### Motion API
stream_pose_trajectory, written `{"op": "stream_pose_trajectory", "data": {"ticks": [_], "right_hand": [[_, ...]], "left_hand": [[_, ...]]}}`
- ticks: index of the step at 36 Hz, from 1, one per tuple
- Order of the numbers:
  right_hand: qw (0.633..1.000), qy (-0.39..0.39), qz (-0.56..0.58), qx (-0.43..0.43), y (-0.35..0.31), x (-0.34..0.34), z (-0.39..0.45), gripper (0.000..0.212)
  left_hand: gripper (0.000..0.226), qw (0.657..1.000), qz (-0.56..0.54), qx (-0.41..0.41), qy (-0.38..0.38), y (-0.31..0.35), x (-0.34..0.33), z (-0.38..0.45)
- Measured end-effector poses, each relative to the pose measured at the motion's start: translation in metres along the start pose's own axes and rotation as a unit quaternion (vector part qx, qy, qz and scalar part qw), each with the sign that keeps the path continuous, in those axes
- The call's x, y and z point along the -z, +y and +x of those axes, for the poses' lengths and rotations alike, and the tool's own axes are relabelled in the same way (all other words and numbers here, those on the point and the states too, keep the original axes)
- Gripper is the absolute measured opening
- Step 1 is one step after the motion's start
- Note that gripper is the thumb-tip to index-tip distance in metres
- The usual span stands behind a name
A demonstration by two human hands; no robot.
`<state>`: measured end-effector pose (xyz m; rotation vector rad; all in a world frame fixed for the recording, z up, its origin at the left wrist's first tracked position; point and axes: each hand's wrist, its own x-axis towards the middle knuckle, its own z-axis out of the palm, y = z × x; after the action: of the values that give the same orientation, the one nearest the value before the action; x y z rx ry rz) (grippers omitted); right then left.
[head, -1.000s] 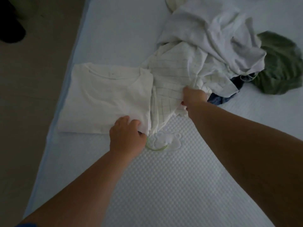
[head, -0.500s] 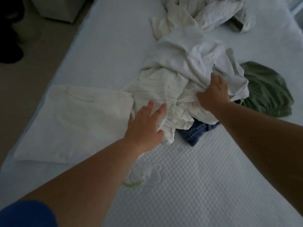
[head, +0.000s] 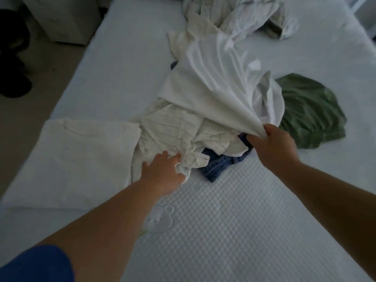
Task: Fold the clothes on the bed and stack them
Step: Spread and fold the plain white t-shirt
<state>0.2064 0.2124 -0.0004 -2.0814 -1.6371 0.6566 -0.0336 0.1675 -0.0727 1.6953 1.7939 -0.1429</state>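
A folded cream shirt (head: 81,157) lies flat at the bed's left edge. Beside it sits a crumpled cream shirt with thin dark lines (head: 175,129). My left hand (head: 164,171) presses on that lined shirt with spread fingers. My right hand (head: 272,143) grips a bunched corner of a plain white garment (head: 213,84) and holds it lifted, so the cloth stretches back over the pile. Blue denim (head: 217,165) pokes out under the lined shirt. A green garment (head: 309,110) lies to the right.
More crumpled white and cream clothes (head: 240,19) lie at the far end of the white mattress (head: 234,231). The floor runs along the left, with a pale cabinet (head: 61,19) and a dark object (head: 12,58) on it.
My right hand has closed on the white garment and pulled it up and toward me. My left hand has slid down along the lined shirt. The view has tilted up the bed.
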Motion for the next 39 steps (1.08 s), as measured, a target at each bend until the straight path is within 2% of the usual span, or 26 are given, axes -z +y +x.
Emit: {"op": "stream_pose_trajectory", "data": {"ticks": [2,5,8,10,12,14,15,18,19,22,27,29,31,33,34,37,39], "right_hand": [[1.000,0.004,-0.002,0.028,-0.002,0.037,-0.018,0.013],[0.998,0.003,0.008,0.070,-0.008,0.096,-0.047,0.010],[0.994,-0.004,0.039,0.103,-0.018,0.156,-0.077,0.015],[0.990,-0.016,0.071,0.121,-0.025,0.193,-0.094,0.018],[0.984,-0.042,0.107,0.134,-0.032,0.228,-0.111,0.021],[0.976,-0.063,0.136,0.156,-0.039,0.258,-0.126,0.022],[0.973,-0.073,0.145,0.164,-0.041,0.271,-0.133,0.021],[0.970,-0.102,0.160,0.153,-0.040,0.306,-0.148,0.012],[0.971,-0.107,0.157,0.142,-0.036,0.315,-0.151,0.014],[0.978,-0.141,0.103,0.118,-0.022,0.335,-0.160,0.021],[0.954,-0.275,-0.078,0.090,0.008,0.344,-0.182,0.030],[0.941,-0.318,-0.106,0.056,0.022,0.345,-0.193,0.031],[0.945,-0.325,0.007,-0.027,0.033,0.351,-0.205,0.022],[0.942,-0.280,0.162,-0.088,0.037,0.360,-0.216,0.007],[0.939,-0.250,0.216,-0.096,0.037,0.365,-0.220,0.008],[0.943,-0.197,0.262,-0.050,0.025,0.383,-0.231,0.013],[0.949,-0.184,0.256,0.003,0.010,0.396,-0.237,0.019]], "left_hand": [[0.059,0.996,-0.083,-0.002,0.033,0.018,0.012,-0.022],[0.065,0.978,-0.174,-0.025,0.110,0.055,0.032,-0.063],[0.079,0.951,-0.212,-0.078,0.209,0.104,0.057,-0.107],[0.091,0.940,-0.216,-0.129,0.230,0.140,0.072,-0.136],[0.098,0.942,-0.185,-0.177,0.216,0.180,0.084,-0.166],[0.090,0.942,-0.169,-0.208,0.203,0.219,0.091,-0.193],[0.076,0.936,-0.177,-0.221,0.207,0.236,0.094,-0.204],[0.015,0.919,-0.257,-0.219,0.202,0.274,0.107,-0.233],[0.010,0.914,-0.291,-0.200,0.199,0.282,0.114,-0.240],[0.015,0.905,-0.340,-0.153,0.204,0.293,0.133,-0.258],[0.026,0.912,-0.311,-0.209,0.167,0.309,0.151,-0.296],[0.027,0.905,-0.327,-0.209,0.174,0.313,0.157,-0.305],[0.025,0.897,-0.350,-0.205,0.175,0.312,0.164,-0.311],[0.021,0.903,-0.346,-0.202,0.153,0.307,0.169,-0.314],[0.021,0.910,-0.342,-0.195,0.132,0.303,0.170,-0.315],[0.021,0.941,-0.291,-0.164,0.049,0.286,0.175,-0.320],[0.005,0.959,-0.235,-0.151,-0.038,0.276,0.179,-0.325]]}}
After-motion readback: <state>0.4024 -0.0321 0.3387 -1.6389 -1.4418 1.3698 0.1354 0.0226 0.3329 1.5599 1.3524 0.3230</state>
